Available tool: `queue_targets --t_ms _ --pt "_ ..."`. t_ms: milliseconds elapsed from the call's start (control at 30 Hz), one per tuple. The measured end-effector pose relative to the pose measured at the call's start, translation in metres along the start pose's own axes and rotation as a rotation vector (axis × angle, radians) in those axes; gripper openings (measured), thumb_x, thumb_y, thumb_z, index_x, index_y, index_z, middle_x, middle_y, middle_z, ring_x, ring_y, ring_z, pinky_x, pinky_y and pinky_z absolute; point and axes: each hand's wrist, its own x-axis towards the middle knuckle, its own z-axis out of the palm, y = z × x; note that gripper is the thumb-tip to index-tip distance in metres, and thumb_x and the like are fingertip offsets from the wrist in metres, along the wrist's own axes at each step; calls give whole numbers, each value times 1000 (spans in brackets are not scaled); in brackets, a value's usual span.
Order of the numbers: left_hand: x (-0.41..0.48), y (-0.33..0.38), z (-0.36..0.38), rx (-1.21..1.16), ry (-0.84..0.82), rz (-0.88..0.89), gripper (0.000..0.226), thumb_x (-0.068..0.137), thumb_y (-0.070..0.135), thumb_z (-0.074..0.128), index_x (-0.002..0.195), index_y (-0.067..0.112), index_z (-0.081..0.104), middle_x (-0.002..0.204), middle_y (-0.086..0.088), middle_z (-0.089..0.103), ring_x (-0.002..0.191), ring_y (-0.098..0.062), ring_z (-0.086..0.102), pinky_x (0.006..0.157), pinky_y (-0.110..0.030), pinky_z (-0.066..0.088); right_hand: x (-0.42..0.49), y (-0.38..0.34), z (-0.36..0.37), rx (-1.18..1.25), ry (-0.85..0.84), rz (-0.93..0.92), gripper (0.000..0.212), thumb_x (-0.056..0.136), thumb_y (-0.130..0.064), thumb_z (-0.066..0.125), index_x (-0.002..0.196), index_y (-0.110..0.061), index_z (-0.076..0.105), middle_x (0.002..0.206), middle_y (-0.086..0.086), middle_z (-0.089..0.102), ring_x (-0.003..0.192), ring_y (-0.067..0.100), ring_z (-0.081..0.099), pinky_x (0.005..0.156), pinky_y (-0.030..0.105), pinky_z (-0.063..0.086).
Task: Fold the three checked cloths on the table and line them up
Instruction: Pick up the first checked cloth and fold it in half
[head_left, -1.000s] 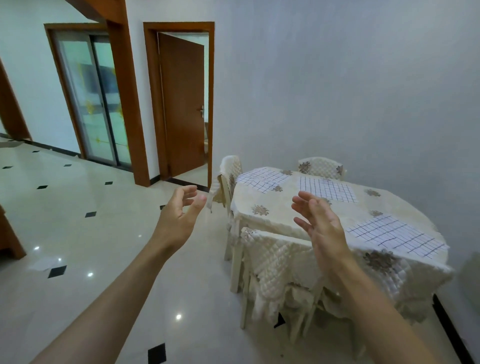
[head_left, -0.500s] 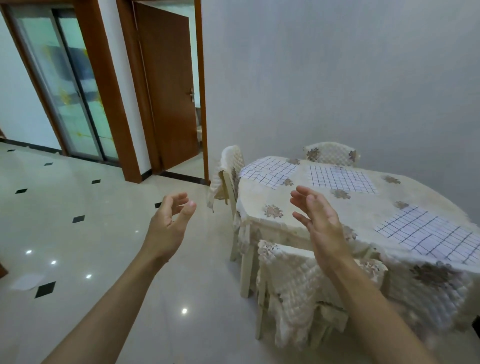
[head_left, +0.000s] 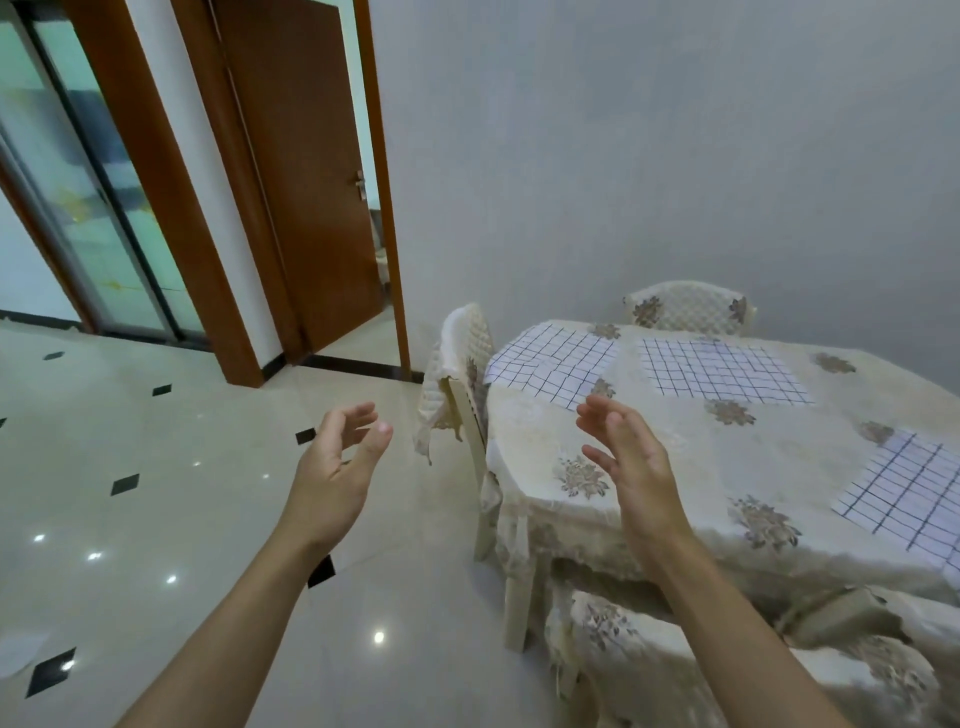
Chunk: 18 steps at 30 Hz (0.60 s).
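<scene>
Three white cloths with dark checks lie flat and unfolded on the table (head_left: 665, 447), which wears a cream flowered cover. One checked cloth (head_left: 553, 361) hangs over the far left corner, a second (head_left: 719, 371) lies at the far middle, and a third (head_left: 909, 491) sits at the right, cut off by the frame edge. My left hand (head_left: 332, 478) is raised over the floor left of the table, fingers loosely curled and holding nothing. My right hand (head_left: 631, 467) is raised in front of the table's near left corner, fingers relaxed and empty.
Covered chairs stand at the table's left end (head_left: 462, 374), far side (head_left: 691, 306) and near side (head_left: 649, 660). A grey wall runs behind the table. A brown door (head_left: 306, 171) and a glass sliding door (head_left: 78, 182) are at the left, over glossy tiled floor (head_left: 156, 519).
The view has moved closer to the table and turned right, so the table looks larger. Both hands stay raised and empty, with the right one now in front of the table's corner.
</scene>
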Motion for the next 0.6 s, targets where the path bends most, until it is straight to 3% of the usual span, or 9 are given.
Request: queue_targets --t_ms 300,467,600 --pt "136 -81 1 -115 -73 -24 44 90 61 51 127 38 49 128 14 55 121 -9 52 103 -45 47 92 50 72 -84 85 -4 44 95 -49 40 123 -24 62 123 -7 66 118 8 58 104 46 45" --pt "212 -104 -5 -163 -150 -25 38 89 61 52 122 41 52 125 16 56 120 -10 53 101 -41 48 143 58 109 -134 189 0 43 98 -48 38 124 -23 61 123 -6 65 118 8 59 104 45 45" --pt "264 -120 2 -190 -210 -10 48 82 64 52 123 38 53 121 20 57 116 -4 54 96 -34 49 177 75 128 -169 235 8 44 99 -50 37 124 -24 62 123 -6 65 118 9 58 104 44 45"
